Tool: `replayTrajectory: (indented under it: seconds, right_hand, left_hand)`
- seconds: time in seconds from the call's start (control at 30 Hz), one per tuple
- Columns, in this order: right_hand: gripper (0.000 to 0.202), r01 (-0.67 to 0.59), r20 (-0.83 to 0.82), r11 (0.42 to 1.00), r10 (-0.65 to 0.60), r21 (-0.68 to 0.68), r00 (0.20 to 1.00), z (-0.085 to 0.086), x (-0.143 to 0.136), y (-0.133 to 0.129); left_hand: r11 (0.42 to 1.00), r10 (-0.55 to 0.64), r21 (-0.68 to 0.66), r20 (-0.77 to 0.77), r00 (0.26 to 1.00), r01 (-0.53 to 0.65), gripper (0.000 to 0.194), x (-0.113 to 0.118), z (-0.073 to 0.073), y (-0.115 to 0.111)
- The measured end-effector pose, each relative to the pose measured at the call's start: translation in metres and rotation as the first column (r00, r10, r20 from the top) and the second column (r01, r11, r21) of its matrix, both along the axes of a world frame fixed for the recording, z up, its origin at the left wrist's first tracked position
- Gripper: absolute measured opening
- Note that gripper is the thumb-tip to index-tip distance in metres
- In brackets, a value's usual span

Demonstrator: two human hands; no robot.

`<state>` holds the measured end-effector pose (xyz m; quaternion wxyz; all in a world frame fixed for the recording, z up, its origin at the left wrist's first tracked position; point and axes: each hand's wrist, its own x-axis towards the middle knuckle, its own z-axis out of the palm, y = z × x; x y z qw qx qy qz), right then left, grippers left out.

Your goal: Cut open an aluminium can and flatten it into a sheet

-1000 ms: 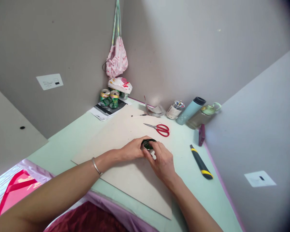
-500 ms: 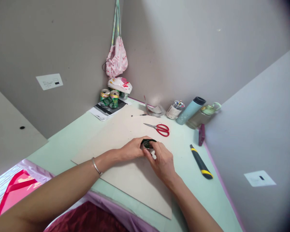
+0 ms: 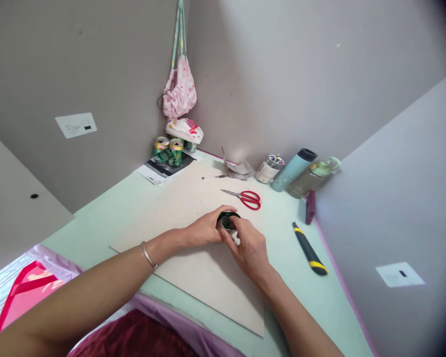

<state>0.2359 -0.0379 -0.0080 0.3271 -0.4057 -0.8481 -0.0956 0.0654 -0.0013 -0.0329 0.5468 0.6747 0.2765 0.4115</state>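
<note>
Above the beige board [image 3: 208, 272], both my hands hold a small curled can piece [image 3: 228, 221], dark green with a silvery curved part and seemingly cut from a drink can. My left hand [image 3: 208, 227] wraps round its left side, thumb and fingers closed on it. From the right, my right hand [image 3: 248, 244] pinches its rim between thumb and fingers, some fingertips inside the curl. Much of the piece is hidden behind my fingers. Just beyond my hands lie red-handled scissors [image 3: 245, 198], blades pointing left.
A black and yellow cutter [image 3: 309, 250] lies at the right. At the back stand a pen tin [image 3: 268, 169], a blue tumbler [image 3: 293, 171], a green-lidded bottle [image 3: 312, 179] and a purple phone-like object [image 3: 309, 207]. Green cans [image 3: 175, 152] sit on printed paper [image 3: 158, 174] at the back left.
My left fingers have lifted slightly over the far edge of the can piece, and its silvery opening shows a little more. Everything else stays in place.
</note>
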Motion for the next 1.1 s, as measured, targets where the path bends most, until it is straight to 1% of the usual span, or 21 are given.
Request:
replayTrajectory:
  seconds: [0.33,0.8,0.97,1.1]
  right_hand:
    - [0.022,-0.011,-0.013,1.000,0.010,-0.024,1.000,0.0008,0.0010,-0.0009]
    - [0.022,-0.034,-0.018,0.999,0.034,-0.009,0.999,-0.0018,0.0024,0.0006]
    - [0.019,-0.065,-0.029,0.998,0.065,-0.001,0.997,-0.0011,0.0041,0.0012]
    - [0.018,-0.104,-0.040,0.995,0.104,-0.003,0.994,0.0004,0.0062,0.0008]
  left_hand:
    - [0.999,-0.031,0.017,0.000,1.000,0.031,0.073,-0.0010,0.0018,-0.0017]
    - [0.998,-0.040,0.045,-0.017,0.999,0.041,0.071,-0.0025,0.0047,-0.0028]
    - [0.998,-0.047,0.050,-0.028,0.998,0.049,0.071,-0.0020,0.0039,-0.0031]
    - [0.997,-0.062,0.050,-0.044,0.997,0.064,0.072,-0.0025,0.0060,-0.0048]
